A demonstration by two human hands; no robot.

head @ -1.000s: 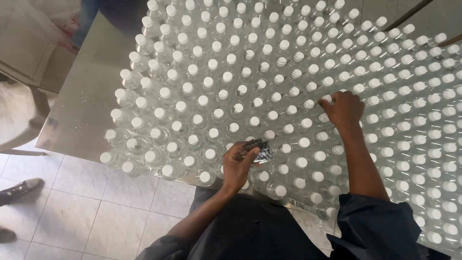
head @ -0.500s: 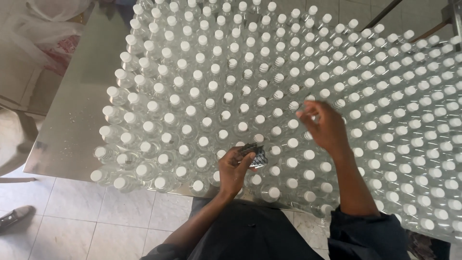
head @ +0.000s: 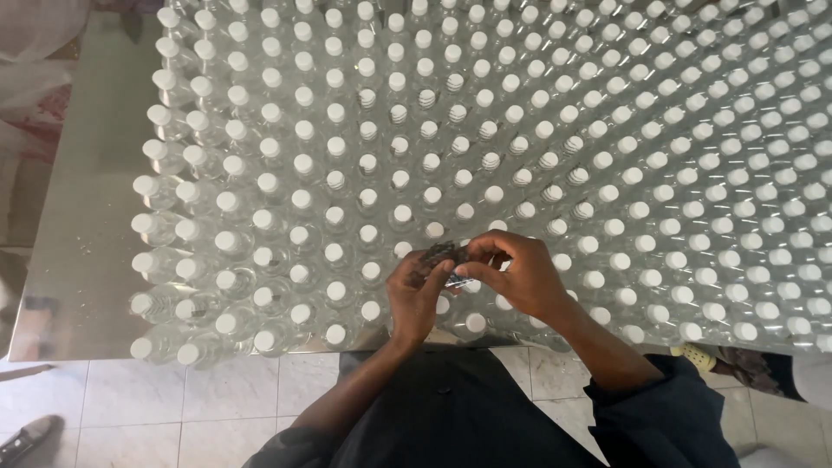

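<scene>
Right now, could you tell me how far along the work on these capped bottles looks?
Every clear bottle on the steel table already wears a white cap, and some caps near the middle look ribbed or banded. In hand: the left hand holds a small stack of dark clear-edged pieces, and the right hand pinches at it. Most caps further out look plain; what is left cannot be told.

A shiny, flat stainless-steel counter (head: pixel 82 260) carries a dense grid of small clear plastic bottles with white caps (head: pixel 364 130), standing upright in tight rows from about 9 o'clock across to 3 o'clock. A bare metal strip stays uncovered at 9 o'clock. Below lies a pale tiled floor (head: pixel 173 407) at 6 o'clock.
</scene>
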